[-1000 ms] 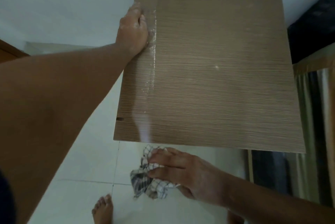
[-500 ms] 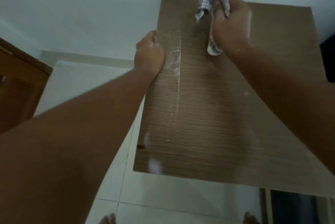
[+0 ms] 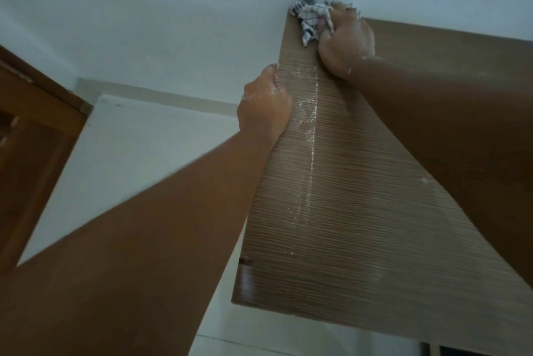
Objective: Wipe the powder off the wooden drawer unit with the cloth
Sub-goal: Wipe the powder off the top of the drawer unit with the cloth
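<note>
The wooden drawer unit's top [image 3: 360, 211] is a brown, grained panel filling the right half of the view. A streak of white powder [image 3: 310, 136] runs down it near the left edge. My left hand [image 3: 264, 104] grips that left edge, fingers curled over the side. My right hand [image 3: 346, 41] clutches the crumpled checked cloth [image 3: 311, 22] and presses it on the far left corner of the top, against the wall. Both hands carry white powder smears.
A pale wall [image 3: 202, 9] stands directly behind the unit. A brown wooden door [image 3: 31, 130] is at the left. White floor tiles [image 3: 129, 139] lie left of and below the unit.
My right hand has carried the cloth from below the front edge up over the top to the far left corner. My left hand has kept its grip on the left edge. The view has tilted.
</note>
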The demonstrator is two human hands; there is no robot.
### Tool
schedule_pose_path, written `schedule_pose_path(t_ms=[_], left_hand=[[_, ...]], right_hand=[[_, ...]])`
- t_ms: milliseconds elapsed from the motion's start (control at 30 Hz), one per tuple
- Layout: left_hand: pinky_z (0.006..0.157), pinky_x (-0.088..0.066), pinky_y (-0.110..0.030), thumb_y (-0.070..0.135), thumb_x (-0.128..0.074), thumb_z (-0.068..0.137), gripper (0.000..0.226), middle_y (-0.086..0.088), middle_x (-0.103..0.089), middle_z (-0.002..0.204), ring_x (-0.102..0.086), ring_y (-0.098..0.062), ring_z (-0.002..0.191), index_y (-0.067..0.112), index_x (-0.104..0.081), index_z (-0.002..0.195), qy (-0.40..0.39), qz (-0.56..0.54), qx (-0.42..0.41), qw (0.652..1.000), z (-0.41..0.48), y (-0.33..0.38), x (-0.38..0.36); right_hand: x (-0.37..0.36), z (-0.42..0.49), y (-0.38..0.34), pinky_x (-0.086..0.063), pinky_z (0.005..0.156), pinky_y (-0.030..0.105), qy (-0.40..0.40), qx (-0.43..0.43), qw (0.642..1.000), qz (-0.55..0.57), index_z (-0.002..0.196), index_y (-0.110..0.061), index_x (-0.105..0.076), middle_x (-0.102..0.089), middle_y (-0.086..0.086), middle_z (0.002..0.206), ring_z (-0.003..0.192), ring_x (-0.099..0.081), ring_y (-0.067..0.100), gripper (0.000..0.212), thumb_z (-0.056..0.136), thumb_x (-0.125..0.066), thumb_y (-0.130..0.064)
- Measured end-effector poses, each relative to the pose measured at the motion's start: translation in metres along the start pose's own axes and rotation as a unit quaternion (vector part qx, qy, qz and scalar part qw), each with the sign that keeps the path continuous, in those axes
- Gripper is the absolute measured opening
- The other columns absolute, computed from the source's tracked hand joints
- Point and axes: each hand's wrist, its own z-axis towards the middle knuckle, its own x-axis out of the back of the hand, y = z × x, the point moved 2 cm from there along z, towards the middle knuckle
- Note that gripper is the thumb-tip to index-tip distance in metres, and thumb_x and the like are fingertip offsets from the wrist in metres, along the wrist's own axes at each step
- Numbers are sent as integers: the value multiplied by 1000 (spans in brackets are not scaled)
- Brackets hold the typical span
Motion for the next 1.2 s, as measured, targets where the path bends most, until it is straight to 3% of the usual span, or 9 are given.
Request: schedule_pose_path(t_ms=[133, 333, 533, 833, 967, 1100, 1200], left_hand=[[107, -48, -41, 24, -37, 106, 43, -9, -68, 134, -61, -32, 126, 27, -56, 145, -2, -4, 8, 1000, -1, 0, 1], [104, -51, -40, 22, -39, 106, 40, -11, -70, 130, -63, -32, 123, 23, -61, 140, 11, -8, 3, 1000, -3, 2, 1], [98, -48, -35, 20, -40, 106, 33, -15, -70, 125, -61, -33, 120, 13, -70, 120, 23, -39, 28, 999, -9, 2, 6], [81, -43, -27, 18, -48, 103, 30, -15, -74, 112, -64, -27, 102, 9, -75, 108, 36, -94, 57, 993, -62, -24, 20], [80, -49, -37, 17, -50, 101, 28, -19, -73, 102, -59, -23, 88, 4, -74, 98, 37, -141, 72, 987, -90, -44, 24], [91, -52, -40, 17, -50, 94, 29, -17, -75, 108, -67, -34, 104, 8, -76, 104, 14, -179, 79, 981, -120, -52, 31], [93, -51, -36, 12, -50, 94, 33, -14, -75, 115, -65, -32, 109, 14, -76, 114, 4, -179, 72, 981, -145, -59, 41]], right_hand=[[-5, 8, -14, -31, 119, 35, -40, 50, 998, -14, 150, -24, -47, -42, 4, 160, 146, -40, 29, 44, 109, -36, -38], [-17, -3, -23, -28, 121, 31, -75, 132, 988, -23, 145, -27, -55, -38, -5, 164, 150, -38, 23, 41, 107, -44, -34], [-21, -48, -19, -34, 114, 27, -68, 199, 978, -14, 136, -20, -63, -45, -1, 159, 146, -42, 22, 35, 104, -50, -25], [-25, -116, -15, -33, 113, 26, -75, 228, 971, -16, 134, -19, -63, -50, 0, 154, 144, -43, 21, 34, 104, -50, -27], [-23, -155, -15, -34, 115, 28, -81, 228, 970, -5, 136, -20, -62, -47, -2, 157, 145, -42, 21, 36, 102, -52, -23], [-24, -196, -14, -33, 115, 26, -61, 212, 975, 3, 134, -18, -64, -48, -2, 157, 145, -44, 20, 35, 100, -56, -18], [-31, -227, -20, -33, 117, 28, -54, 205, 977, 8, 136, -19, -63, -50, -2, 155, 146, -43, 19, 36, 101, -55, -20]])
